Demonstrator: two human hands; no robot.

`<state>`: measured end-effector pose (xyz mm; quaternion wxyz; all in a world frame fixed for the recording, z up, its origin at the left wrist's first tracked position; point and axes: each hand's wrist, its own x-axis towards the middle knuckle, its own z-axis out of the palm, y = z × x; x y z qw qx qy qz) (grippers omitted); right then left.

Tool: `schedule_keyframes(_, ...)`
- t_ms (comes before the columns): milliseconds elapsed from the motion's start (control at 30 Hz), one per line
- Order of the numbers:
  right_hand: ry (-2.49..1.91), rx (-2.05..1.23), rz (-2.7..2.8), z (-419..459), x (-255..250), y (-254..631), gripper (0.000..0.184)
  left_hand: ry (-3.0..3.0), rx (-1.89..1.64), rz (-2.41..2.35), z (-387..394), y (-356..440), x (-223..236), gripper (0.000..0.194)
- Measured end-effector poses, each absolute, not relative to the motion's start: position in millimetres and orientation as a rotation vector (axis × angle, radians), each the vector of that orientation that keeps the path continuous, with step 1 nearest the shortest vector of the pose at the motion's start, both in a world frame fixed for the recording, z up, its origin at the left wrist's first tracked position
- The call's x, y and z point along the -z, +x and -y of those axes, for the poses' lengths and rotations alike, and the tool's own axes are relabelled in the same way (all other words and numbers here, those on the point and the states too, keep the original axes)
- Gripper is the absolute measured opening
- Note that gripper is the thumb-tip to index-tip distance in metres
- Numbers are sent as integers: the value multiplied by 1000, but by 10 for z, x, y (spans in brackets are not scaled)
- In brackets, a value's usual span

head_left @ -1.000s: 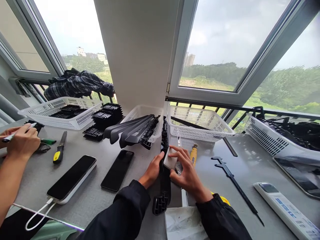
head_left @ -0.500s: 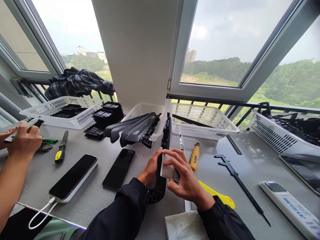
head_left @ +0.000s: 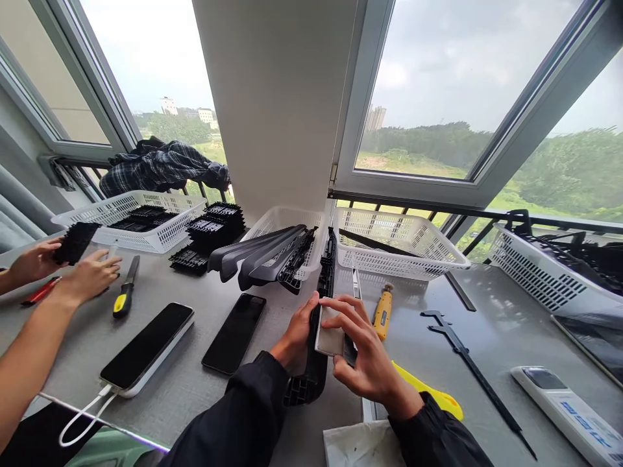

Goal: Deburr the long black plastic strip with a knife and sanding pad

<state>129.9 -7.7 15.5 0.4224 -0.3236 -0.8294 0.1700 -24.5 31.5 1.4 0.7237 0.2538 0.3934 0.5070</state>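
Nearest the viewer, a white cloth [head_left: 363,444] is lying at the worktop [head_left: 487,305] edge between two dark sleeves. Just beyond, the right hand [head_left: 363,350] is pinching a small pale block [head_left: 329,338] in a closed grip and pressing it against a long black plastic strip [head_left: 318,337], which is running away from the viewer along the worktop's middle towards the baskets. The left hand [head_left: 298,331] is closing its grip around the strip's left flank, steadying it. A yellow tool [head_left: 428,392] and a yellow-handled knife [head_left: 382,313] are lying just right of the hands; a phone [head_left: 234,332] and a phone on a charging bank [head_left: 146,347] are lying to the left. Farther off, white baskets [head_left: 399,250] are holding more black parts, and a co-worker's hands [head_left: 85,277] are working at far left. Risk, as a judgement: the strip is held only near its close end, so sideways pressure from the block may be enough to swing it into the knife or let the block skid off.
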Motion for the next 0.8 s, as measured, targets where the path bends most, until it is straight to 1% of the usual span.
schedule_keyframes(133,-895,-363,2049,59,-121,1291,49,618,-1140,-782,-322,-232,-28,51)
schedule_keyframes(233,-973,-330,2021,34,-89,1296,45,611,-1132,-768,-318,-215,32,59)
schedule_keyframes(433,-1013,-274,1953,-2,-79,1346,43,660,-1114,-890,-299,-213,110,72)
schedule_keyframes(533,-949,-303,1957,31,-107,1324,47,684,-1127,-887,-287,-219,84,75)
schedule_keyframes(667,-826,-358,2043,78,-120,1258,54,669,-1103,-752,-273,-221,68,74)
schedule_keyframes(800,-910,-282,1992,66,-96,1250,54,658,-1048,-759,-278,-205,118,76)
